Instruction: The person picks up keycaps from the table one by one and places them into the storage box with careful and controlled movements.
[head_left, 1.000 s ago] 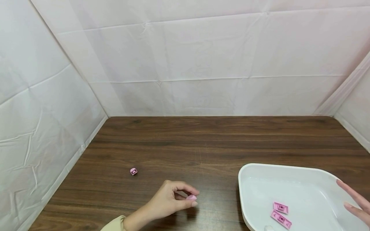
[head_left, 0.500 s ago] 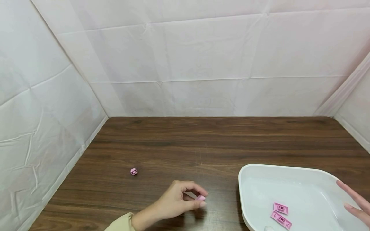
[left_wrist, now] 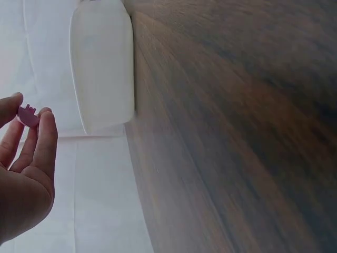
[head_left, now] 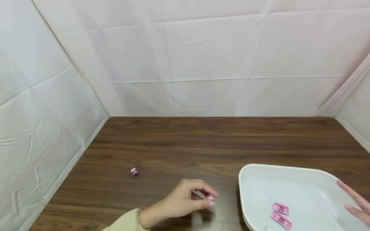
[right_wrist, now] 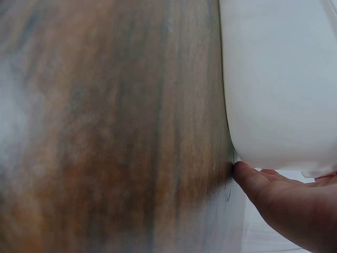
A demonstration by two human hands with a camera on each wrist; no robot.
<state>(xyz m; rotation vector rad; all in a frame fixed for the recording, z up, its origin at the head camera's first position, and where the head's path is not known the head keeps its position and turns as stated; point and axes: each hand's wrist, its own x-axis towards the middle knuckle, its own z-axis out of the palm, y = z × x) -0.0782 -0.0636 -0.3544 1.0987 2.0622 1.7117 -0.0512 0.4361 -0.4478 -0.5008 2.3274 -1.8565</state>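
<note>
Between the thumb and fingertips of the left hand a small pale-pink plastic piece is pinched just above the dark brown wood-grain surface, a little to the left of a white rounded-corner plastic tray. The right hand rests at that tray's right rim, its visible fingers straight and spread apart. Inside the tray two flat pink rectangular pieces with darker markings lie close together, while a small pink block with a hollow face sits alone, well to the left.
</note>
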